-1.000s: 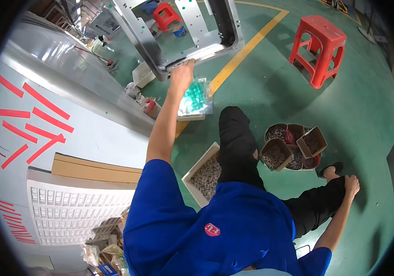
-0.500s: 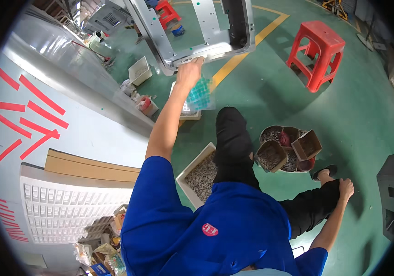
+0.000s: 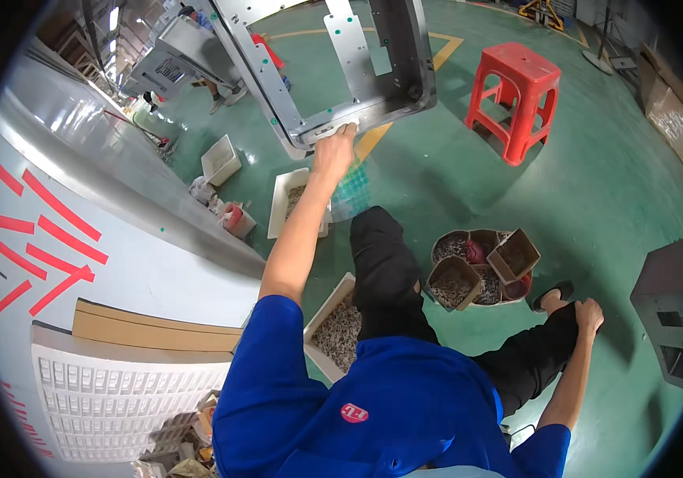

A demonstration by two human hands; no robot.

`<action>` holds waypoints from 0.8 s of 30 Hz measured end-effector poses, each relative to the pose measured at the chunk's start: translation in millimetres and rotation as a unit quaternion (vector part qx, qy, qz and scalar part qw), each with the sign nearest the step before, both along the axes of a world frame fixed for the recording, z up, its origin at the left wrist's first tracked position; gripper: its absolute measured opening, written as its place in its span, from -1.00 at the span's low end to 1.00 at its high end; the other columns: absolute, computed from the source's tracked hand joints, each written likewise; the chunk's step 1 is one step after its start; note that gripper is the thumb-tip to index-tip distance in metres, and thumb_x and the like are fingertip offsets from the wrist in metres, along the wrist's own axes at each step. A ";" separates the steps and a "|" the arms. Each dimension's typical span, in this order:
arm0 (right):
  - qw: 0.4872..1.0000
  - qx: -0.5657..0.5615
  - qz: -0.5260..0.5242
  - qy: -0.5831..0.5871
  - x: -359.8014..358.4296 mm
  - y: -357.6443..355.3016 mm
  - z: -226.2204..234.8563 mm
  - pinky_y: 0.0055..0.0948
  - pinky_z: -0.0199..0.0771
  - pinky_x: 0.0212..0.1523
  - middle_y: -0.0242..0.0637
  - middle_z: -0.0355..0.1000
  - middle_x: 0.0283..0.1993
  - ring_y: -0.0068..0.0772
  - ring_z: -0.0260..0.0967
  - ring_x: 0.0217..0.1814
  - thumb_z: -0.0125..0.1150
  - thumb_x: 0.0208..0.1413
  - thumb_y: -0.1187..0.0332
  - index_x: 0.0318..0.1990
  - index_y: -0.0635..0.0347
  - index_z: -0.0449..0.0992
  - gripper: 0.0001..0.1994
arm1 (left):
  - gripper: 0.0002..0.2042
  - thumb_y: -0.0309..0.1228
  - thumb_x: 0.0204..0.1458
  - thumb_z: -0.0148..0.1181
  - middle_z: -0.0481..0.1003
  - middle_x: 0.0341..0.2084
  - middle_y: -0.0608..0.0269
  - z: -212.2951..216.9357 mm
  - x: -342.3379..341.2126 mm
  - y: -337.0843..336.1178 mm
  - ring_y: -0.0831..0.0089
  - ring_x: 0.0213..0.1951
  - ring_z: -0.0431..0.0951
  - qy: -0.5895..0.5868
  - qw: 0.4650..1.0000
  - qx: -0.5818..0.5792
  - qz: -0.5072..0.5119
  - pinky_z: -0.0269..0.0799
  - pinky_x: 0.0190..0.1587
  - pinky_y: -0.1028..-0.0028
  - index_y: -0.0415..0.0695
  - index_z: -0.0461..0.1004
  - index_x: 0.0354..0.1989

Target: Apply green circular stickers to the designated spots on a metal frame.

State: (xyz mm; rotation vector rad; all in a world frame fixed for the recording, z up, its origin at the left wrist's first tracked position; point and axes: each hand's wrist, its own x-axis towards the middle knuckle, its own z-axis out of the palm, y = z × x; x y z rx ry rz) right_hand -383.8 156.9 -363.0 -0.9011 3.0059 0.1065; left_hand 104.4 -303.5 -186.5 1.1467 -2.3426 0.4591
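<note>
My left hand (image 3: pixel 333 155) reaches forward with its fingers closed, fingertips on the near lower edge of a silver metal frame (image 3: pixel 307 134). A clear sheet of green dots (image 3: pixel 352 193) hangs beside my wrist and looks held in that hand; the hand hides its upper part. Small green dots like those on the sheet mark the frame's bars and corners. Over to the right, my right hand (image 3: pixel 589 316) rests closed on the knee of my black trousers (image 3: pixel 536 342).
White bins of small metal parts, one bin (image 3: pixel 317 357) by my leg, stand on the green floor. A cluster of cut containers (image 3: pixel 453 284) holds more parts. A red stool (image 3: pixel 512 99) stands ahead right; a grey metal housing (image 3: pixel 676 303) is at right. A white panel (image 3: pixel 158 263) borders the left.
The view has shifted, so the stool and bins sit further left. My left hand stays at the frame's lower edge, the sheet hanging below it. My right hand remains on the knee.
</note>
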 end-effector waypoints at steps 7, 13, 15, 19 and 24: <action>0.993 0.102 0.045 0.046 41.5 -9.6 0.5 -0.03 0.28 -0.05 -0.16 0.44 -0.10 -0.13 0.34 0.01 0.08 -0.13 0.16 -0.21 0.18 0.51 -0.64 | -0.77 -0.44 0.05 -0.07 0.51 -0.26 0.08 -3.4 -11.8 8.5 0.12 -0.33 0.54 0.012 0.999 -0.017 -0.034 0.47 -0.31 0.24 -0.18 0.44 -0.15; 0.960 0.200 0.184 0.071 82.0 -20.7 -47.2 0.32 -0.09 0.11 -0.11 0.38 0.03 -0.04 0.20 0.17 0.09 -0.13 0.10 -0.16 0.16 0.54 -0.58 | -0.77 -0.46 0.05 -0.07 0.51 -0.24 0.07 -3.5 -18.4 13.6 0.13 -0.32 0.55 0.015 0.999 -0.005 -0.038 0.47 -0.31 0.23 -0.20 0.43 -0.15; 0.941 0.244 0.230 -0.034 101.8 -28.5 -68.2 0.31 -0.07 0.13 -0.11 0.43 -0.04 -0.05 0.28 0.10 0.09 -0.11 0.10 -0.20 0.16 0.57 -0.61 | -0.77 -0.51 -0.04 -0.05 0.51 -0.31 0.07 -3.8 -24.2 17.9 0.15 -0.34 0.55 0.014 0.999 -0.003 -0.037 0.48 -0.34 0.27 -0.22 0.42 -0.20; 0.898 0.235 0.274 -0.250 166.3 -47.9 -113.1 -0.07 0.30 0.04 -0.11 0.48 -0.14 -0.06 0.41 -0.04 0.17 -0.14 0.10 -0.21 0.16 0.56 -0.62 | -0.74 -0.50 -0.04 -0.02 0.51 -0.25 0.07 -6.2 -24.4 17.5 0.10 -0.34 0.55 0.012 0.999 0.011 -0.030 0.48 -0.33 0.23 -0.20 0.41 -0.13; 0.824 0.268 0.332 -0.374 260.2 -47.8 -111.6 -0.18 0.39 -0.03 -0.07 0.46 -0.09 -0.05 0.40 -0.02 0.18 -0.15 0.15 -0.21 0.15 0.55 -0.64 | -0.74 -0.51 -0.09 0.00 0.50 -0.32 0.07 2.1 -34.1 26.9 0.15 -0.39 0.56 0.006 0.999 -0.018 -0.036 0.49 -0.39 0.28 -0.21 0.39 -0.18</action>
